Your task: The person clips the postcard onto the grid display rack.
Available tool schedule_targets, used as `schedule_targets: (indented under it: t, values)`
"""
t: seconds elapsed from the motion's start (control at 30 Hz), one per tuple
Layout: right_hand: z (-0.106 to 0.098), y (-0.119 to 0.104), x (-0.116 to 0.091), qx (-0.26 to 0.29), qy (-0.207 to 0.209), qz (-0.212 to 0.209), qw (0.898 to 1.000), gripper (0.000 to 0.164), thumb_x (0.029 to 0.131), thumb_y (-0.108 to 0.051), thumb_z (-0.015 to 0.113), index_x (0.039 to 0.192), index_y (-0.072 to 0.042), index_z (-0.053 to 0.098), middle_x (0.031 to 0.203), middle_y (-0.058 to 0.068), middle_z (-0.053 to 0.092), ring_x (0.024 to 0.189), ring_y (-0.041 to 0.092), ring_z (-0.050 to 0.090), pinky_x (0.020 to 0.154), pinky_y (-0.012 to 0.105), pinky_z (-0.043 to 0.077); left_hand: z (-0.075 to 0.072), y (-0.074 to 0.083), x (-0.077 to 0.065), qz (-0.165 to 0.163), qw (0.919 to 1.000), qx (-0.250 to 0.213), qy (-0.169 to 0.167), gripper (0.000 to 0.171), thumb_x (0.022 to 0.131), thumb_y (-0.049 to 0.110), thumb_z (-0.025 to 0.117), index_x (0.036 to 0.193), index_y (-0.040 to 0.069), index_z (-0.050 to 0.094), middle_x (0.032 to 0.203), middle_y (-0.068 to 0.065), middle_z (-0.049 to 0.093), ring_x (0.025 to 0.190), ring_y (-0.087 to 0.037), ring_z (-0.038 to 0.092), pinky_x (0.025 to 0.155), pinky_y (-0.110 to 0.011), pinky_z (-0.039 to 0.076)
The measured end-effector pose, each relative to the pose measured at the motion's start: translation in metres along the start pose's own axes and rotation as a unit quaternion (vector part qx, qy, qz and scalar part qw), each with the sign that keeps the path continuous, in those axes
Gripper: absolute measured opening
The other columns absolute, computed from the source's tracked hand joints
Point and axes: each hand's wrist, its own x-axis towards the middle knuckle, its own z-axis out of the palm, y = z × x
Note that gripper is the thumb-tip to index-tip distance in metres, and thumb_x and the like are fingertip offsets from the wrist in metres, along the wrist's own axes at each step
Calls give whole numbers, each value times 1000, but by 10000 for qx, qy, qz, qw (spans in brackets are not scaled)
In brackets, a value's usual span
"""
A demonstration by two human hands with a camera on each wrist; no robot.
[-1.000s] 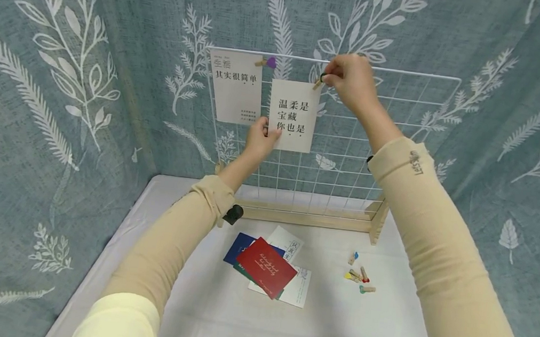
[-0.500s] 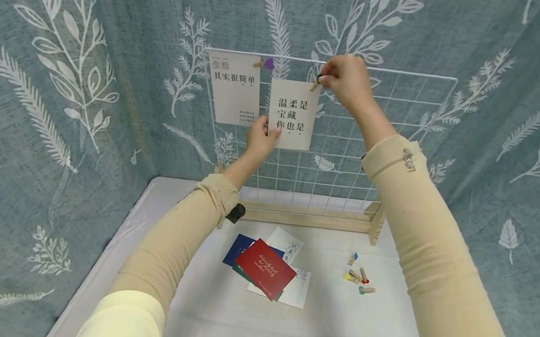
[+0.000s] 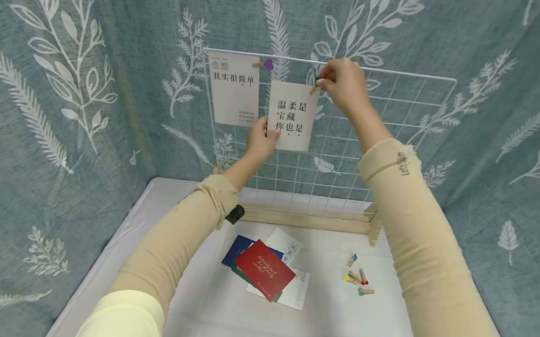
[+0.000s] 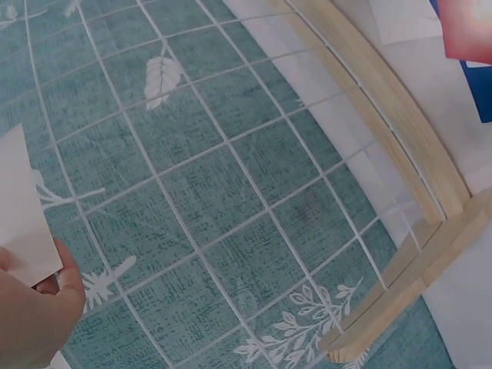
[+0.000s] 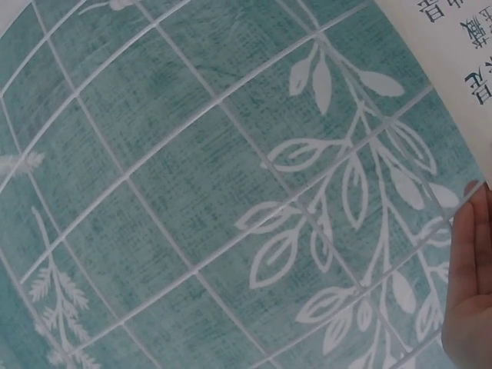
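My left hand (image 3: pixel 261 140) pinches the lower left corner of a white card (image 3: pixel 292 93) with black Chinese characters, thumb in front and fingers behind. In the left wrist view, the same card (image 4: pixel 19 207) shows at the left edge. At the card's upper right corner, my right hand (image 3: pixel 347 84) pinches a small wooden clothespin (image 3: pixel 313 90) with a dark end. The card stands in front of a white wire grid (image 3: pixel 346 124). Whether the clothespin has caught a grid wire is too small to tell. Part of the right hand (image 5: pixel 469 284) appears in the right wrist view.
Another white card (image 3: pixel 234 98) hangs at the grid's upper left from a clothespin with a purple heart (image 3: pixel 268 64). A wooden base (image 3: pixel 304 221) carries the grid. Below lie a red card (image 3: pixel 265 270), other overlapping cards, and several clothespins (image 3: pixel 360 276) on the white tablecloth (image 3: pixel 333 329).
Both hands stay on the card and clothespin. My right hand has shifted very slightly left and down, and the clothespin tilts a little differently. The view has moved slightly.
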Motion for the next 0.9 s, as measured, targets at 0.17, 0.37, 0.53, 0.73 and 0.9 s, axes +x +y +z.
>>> schedule_targets:
  t: [0.17,0.37,0.53,0.73,0.9]
  values:
    - [-1,-4,-1,-66,-87,55,9999,24,94,-12,56,110,4,62,112,18,67,99,26,63,86,33,51,1,1,-1,-133,9998,-109,94,32,96,9,51,126,-2,49,114,-22,63,100,-33,62,77,-34,50]
    - [2,-6,-3,-221,-52,34,9997,25,93,-13,58,111,4,63,111,17,67,98,26,63,88,34,51,3,-2,-2,-279,9992,-160,233,32,96,9,51,127,-1,48,115,-22,63,102,-33,62,81,-36,51]
    - [7,-5,-6,-329,53,90,9994,26,95,-15,56,113,2,62,113,16,66,101,26,62,90,35,50,3,-3,-6,-276,9991,-136,276,33,96,10,52,127,0,48,115,-21,63,102,-32,61,79,-35,50]
    - [11,-3,-11,-419,338,58,9985,27,94,-15,57,116,0,61,117,15,66,107,25,63,95,35,48,4,-3,-8,-218,9992,-284,156,34,96,9,51,128,-1,47,118,-21,61,107,-32,60,87,-38,50]
    - [14,0,-14,-298,534,8,9981,30,93,-14,58,120,-2,59,119,14,66,109,23,64,97,33,48,3,-2,-9,-187,9994,-274,-6,32,97,10,49,127,-2,46,118,-22,61,106,-31,60,83,-33,50]
